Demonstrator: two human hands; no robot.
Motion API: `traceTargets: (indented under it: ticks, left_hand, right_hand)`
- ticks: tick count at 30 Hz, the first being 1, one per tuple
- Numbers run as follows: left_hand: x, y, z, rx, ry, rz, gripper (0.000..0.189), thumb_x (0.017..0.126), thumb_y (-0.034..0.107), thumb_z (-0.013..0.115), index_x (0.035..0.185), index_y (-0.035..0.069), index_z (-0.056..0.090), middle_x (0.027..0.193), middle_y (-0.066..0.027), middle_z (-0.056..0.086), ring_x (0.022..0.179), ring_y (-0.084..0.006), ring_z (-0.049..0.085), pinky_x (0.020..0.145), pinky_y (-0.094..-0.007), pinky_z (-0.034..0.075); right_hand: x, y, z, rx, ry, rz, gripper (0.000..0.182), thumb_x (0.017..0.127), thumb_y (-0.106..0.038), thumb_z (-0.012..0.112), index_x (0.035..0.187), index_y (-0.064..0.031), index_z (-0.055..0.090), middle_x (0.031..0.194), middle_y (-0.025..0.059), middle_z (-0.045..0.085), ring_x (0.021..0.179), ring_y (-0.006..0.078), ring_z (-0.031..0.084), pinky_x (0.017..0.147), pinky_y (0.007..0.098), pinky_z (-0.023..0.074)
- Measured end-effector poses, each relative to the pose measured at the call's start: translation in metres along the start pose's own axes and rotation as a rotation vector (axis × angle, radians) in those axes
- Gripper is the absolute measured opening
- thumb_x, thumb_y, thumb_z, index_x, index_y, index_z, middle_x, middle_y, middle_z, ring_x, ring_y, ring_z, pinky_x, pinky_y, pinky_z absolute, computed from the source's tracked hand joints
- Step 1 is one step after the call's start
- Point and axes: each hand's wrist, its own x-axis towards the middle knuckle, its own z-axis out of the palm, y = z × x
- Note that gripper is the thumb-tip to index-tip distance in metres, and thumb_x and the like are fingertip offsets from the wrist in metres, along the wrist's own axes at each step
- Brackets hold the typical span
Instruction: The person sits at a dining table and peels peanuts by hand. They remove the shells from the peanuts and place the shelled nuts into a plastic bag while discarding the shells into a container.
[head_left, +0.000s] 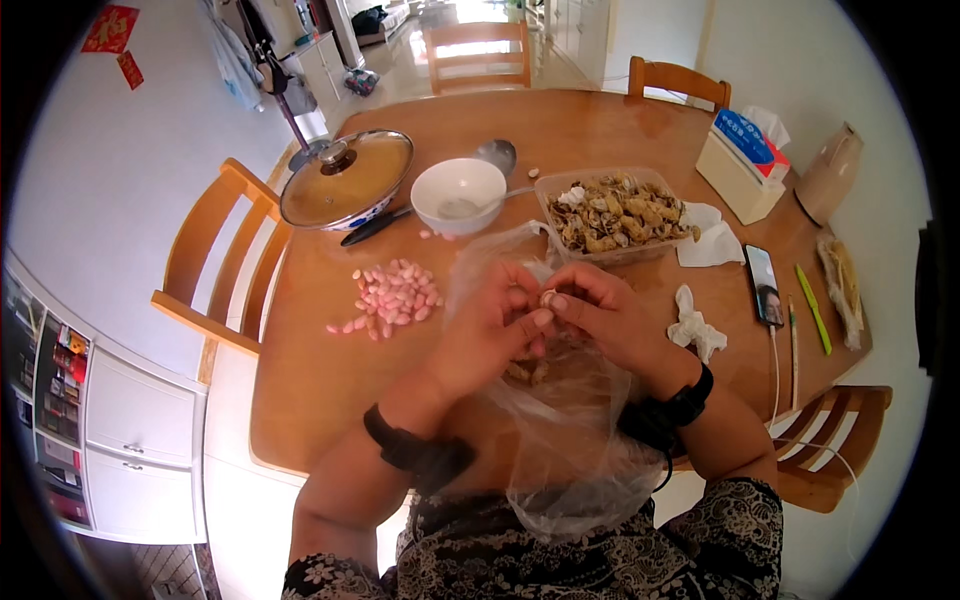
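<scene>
Above a clear plastic bag (577, 442), my left hand (499, 330) and my right hand (611, 315) meet at the fingertips. A small peanut piece (550, 297), seemingly in its shell, is pinched in my right fingers, with my left fingers close against it. Whether my left hand grips anything is hard to tell. Some peanut shells (529, 371) show in the bag below. A pile of pink-skinned peanut kernels (396, 296) lies on the table to the left. Beyond my hands, a clear plastic container (611, 259) is heaped with peanut shells (615, 214).
A white bowl (459, 187) with a spoon, a ladle (496, 156) and a glass-lidded pan (349, 180) stand farther back. At right are crumpled tissues (696, 326), a phone (763, 283) on a cable, a green knife-like tool (814, 307), a tissue box (742, 169) and a wrapped bundle (840, 292).
</scene>
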Motion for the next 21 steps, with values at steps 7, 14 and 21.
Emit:
traceTargets:
  ticks: [7, 14, 21]
  left_hand:
    - [0.003, -0.01, -0.01, 0.362, 0.001, 0.045, 0.024, 0.09, 0.025, 0.067, 0.085, 0.004, 0.056, 0.078, -0.0008, 0.061, 0.07, -0.0078, 0.056, 0.058, -0.0219, 0.045]
    - [0.003, -0.009, -0.006, 0.015, -0.084, -0.063, 0.021, 0.09, 0.024, 0.068, 0.096, 0.004, 0.063, 0.08, 0.0023, 0.063, 0.066, -0.0042, 0.055, 0.057, -0.0193, 0.045]
    - [0.0, 0.002, -0.005, 0.07, -0.142, -0.11, 0.022, 0.091, 0.027, 0.067, 0.096, 0.006, 0.065, 0.076, 0.0037, 0.062, 0.063, -0.0018, 0.053, 0.054, -0.0168, 0.043]
  right_hand:
    - [-0.003, 0.0, 0.005, -0.406, 0.08, -0.254, 0.015, 0.091, -0.016, 0.062, 0.099, -0.0033, 0.063, 0.084, 0.0062, 0.063, 0.077, 0.0124, 0.06, 0.069, 0.0282, 0.0477]
    - [-0.007, -0.006, 0.007, -0.517, 0.042, -0.428, 0.012, 0.091, -0.009, 0.056, 0.101, -0.0045, 0.062, 0.088, 0.0138, 0.063, 0.078, 0.0261, 0.062, 0.071, 0.0326, 0.0487]
    - [-0.008, -0.012, 0.007, -0.674, -0.034, -0.508, 0.02, 0.088, -0.007, 0.055, 0.108, -0.0062, 0.057, 0.087, 0.011, 0.064, 0.076, 0.0226, 0.065, 0.069, 0.0306, 0.0511]
